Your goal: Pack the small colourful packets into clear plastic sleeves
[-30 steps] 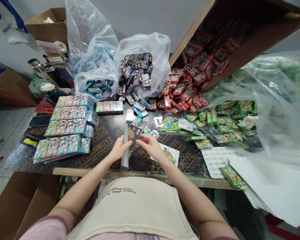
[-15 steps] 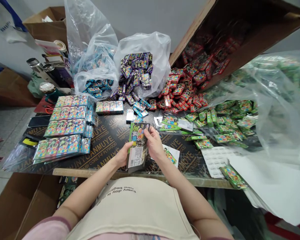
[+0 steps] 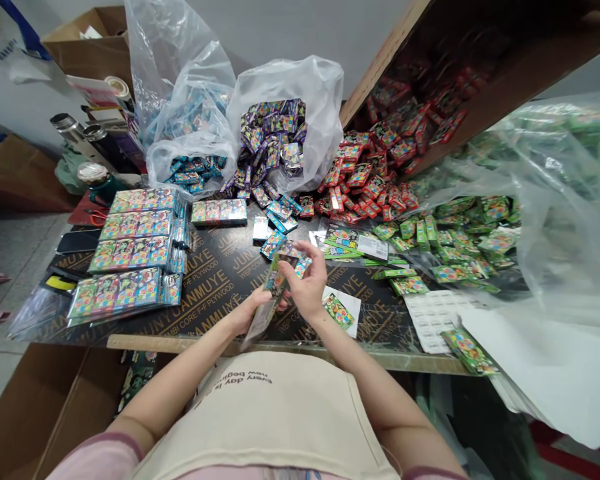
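Note:
Over the table's front part I hold a flat green-and-black printed packet (image 3: 266, 308), tilted with its narrow side towards me. My left hand (image 3: 250, 312) grips its lower left side, thumb on top. At the packet's upper end my right hand (image 3: 307, 283) has its thumb against the edge and its fingers bent over; the exact contact is partly hidden. Just beyond lie several small blue boxes (image 3: 279, 212). Right of them, green-and-black flat packets (image 3: 347, 241) with a white label are stacked. A small green packet (image 3: 339, 311) rests on white paper near my right wrist.
Wrapped sets of small boxes (image 3: 125, 253) stand in rows at left. Along the back are plastic bags with blue (image 3: 195, 173) and purple boxes (image 3: 275, 133), then a tipped carton (image 3: 380, 60) spilling red boxes (image 3: 365, 177). Green packets (image 3: 450, 247) and label sheets (image 3: 433, 323) lie at right.
The packet has turned from facing me to a steep tilt, its face now mostly hidden. My right hand has shifted to its upper end, with the fingers raised and bent.

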The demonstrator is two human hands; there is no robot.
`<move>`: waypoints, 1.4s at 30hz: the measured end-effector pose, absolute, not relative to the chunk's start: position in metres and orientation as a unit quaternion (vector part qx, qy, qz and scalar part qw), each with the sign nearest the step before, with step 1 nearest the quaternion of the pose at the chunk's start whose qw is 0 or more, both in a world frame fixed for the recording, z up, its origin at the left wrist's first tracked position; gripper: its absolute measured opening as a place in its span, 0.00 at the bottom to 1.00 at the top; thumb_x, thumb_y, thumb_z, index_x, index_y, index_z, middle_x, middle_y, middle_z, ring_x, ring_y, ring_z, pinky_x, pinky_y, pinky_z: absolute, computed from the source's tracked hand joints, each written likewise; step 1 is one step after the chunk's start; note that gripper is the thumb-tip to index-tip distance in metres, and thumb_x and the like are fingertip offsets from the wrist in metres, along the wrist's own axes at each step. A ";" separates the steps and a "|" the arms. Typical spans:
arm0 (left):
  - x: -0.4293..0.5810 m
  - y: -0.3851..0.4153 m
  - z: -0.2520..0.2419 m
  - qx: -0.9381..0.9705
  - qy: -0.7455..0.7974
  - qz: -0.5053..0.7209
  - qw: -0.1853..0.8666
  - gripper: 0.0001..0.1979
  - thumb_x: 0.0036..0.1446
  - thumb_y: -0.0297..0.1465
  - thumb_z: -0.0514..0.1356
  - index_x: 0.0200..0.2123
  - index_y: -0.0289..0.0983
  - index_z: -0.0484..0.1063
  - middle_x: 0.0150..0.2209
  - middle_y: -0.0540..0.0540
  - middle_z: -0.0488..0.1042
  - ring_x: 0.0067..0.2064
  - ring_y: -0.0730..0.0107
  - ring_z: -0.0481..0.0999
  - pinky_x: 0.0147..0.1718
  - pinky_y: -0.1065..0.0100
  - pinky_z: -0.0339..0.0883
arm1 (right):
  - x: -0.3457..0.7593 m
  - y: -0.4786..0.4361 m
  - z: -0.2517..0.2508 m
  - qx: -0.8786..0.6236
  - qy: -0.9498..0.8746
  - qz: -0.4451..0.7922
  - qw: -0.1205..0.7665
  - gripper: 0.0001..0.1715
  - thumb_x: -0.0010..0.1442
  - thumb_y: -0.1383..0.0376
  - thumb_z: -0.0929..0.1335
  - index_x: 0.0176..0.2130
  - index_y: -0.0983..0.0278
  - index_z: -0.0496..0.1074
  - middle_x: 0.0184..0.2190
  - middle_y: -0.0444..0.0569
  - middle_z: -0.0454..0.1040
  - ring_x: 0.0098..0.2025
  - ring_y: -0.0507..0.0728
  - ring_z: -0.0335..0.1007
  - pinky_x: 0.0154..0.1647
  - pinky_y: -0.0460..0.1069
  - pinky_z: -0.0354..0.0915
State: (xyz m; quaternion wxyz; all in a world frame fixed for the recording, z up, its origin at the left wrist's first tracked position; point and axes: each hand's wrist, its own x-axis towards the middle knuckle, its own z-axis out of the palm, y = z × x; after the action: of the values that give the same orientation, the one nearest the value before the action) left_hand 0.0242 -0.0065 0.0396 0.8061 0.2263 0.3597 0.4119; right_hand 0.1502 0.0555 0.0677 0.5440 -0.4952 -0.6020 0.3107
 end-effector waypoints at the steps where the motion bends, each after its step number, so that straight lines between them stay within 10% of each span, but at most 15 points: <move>1: 0.020 -0.005 0.040 0.242 0.364 0.402 0.804 0.27 0.41 0.48 0.67 0.40 0.35 0.76 0.40 0.41 0.80 0.38 0.61 0.78 0.39 0.66 0.68 | 0.155 0.062 0.073 -0.478 -0.640 0.324 0.507 0.19 0.53 0.55 0.71 0.43 0.60 0.69 0.39 0.49 0.72 0.44 0.58 0.68 0.50 0.55 0.63; 6: 0.004 0.001 0.044 0.289 0.394 0.416 0.767 0.28 0.44 0.44 0.67 0.47 0.36 0.73 0.42 0.41 0.78 0.36 0.65 0.76 0.35 0.68 0.67 | 0.180 0.093 0.091 -0.359 -0.740 0.449 0.349 0.21 0.46 0.52 0.75 0.28 0.62 0.67 0.27 0.42 0.70 0.32 0.53 0.66 0.36 0.49 0.64; 12: 0.002 0.003 0.051 0.364 0.423 0.383 0.736 0.21 0.49 0.41 0.65 0.44 0.34 0.76 0.37 0.44 0.79 0.33 0.67 0.73 0.34 0.69 0.64 | 0.192 0.108 0.100 -0.280 -0.777 0.526 0.201 0.27 0.47 0.55 0.75 0.47 0.60 0.73 0.31 0.41 0.76 0.25 0.51 0.66 0.29 0.47 0.66; 18: -0.002 0.012 0.044 0.377 0.494 0.425 0.659 0.19 0.52 0.43 0.62 0.36 0.32 0.76 0.30 0.46 0.76 0.30 0.69 0.70 0.32 0.70 0.63 | 0.184 0.106 0.084 -0.382 -0.742 0.422 0.355 0.26 0.47 0.59 0.76 0.47 0.59 0.75 0.43 0.49 0.77 0.45 0.58 0.72 0.50 0.56 0.66; 28: -0.003 0.021 0.040 0.476 0.586 0.431 0.493 0.23 0.53 0.46 0.59 0.16 0.34 0.63 0.17 0.54 0.60 0.21 0.78 0.57 0.22 0.72 0.51 | 0.172 0.068 0.034 -0.385 -0.502 0.700 0.332 0.20 0.48 0.55 0.74 0.39 0.63 0.74 0.29 0.44 0.77 0.30 0.54 0.73 0.35 0.50 0.71; 34: -0.006 0.017 0.008 0.440 0.548 0.459 0.543 0.18 0.48 0.44 0.65 0.27 0.33 0.72 0.24 0.50 0.72 0.26 0.73 0.68 0.28 0.72 0.62 | 0.192 0.030 0.014 -0.390 -0.486 0.753 0.211 0.27 0.44 0.57 0.76 0.43 0.64 0.72 0.31 0.45 0.78 0.27 0.54 0.73 0.28 0.50 0.72; 42: 0.015 -0.007 0.021 0.371 0.457 0.450 0.672 0.21 0.45 0.39 0.69 0.42 0.35 0.76 0.41 0.42 0.79 0.43 0.60 0.78 0.45 0.63 0.69 | 0.178 0.032 0.032 -0.494 -0.449 0.596 0.446 0.22 0.47 0.56 0.75 0.42 0.60 0.73 0.33 0.45 0.76 0.35 0.56 0.72 0.40 0.52 0.70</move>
State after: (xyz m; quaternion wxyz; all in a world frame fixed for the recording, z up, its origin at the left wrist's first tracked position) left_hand 0.0146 -0.0067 0.0212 0.6717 0.3712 0.4569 0.4497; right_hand 0.1778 0.0324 0.0315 0.4464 -0.4936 -0.4494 0.5959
